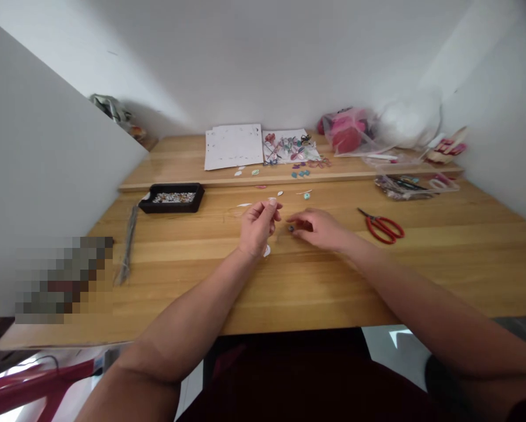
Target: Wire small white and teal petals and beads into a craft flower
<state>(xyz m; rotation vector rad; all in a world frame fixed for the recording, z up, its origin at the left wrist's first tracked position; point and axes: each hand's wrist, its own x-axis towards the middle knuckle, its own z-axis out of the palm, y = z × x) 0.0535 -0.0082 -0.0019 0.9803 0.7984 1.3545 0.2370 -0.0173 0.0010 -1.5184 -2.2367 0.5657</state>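
Observation:
My left hand (258,225) is raised over the middle of the desk, its thumb and fingers pinched together. What lies in the pinch is too small to make out. A white petal-like piece (267,251) shows just below that hand; whether it hangs from the fingers or rests on the desk I cannot tell. To the right, my right hand (315,227) is low over the wood, with thumb and forefinger curled around a small dark object (291,228) at their tips. Beyond the hands lie a small white leaf-shaped piece (280,193) and a teal piece (306,196).
Red-handled pliers (383,227) lie on the right. A black tray (196,199) of small beads and a bundle of grey wires (129,243) are at left. The raised shelf (175,161) carries white sheets (234,146), colourful pieces (291,146) and plastic bags (350,132).

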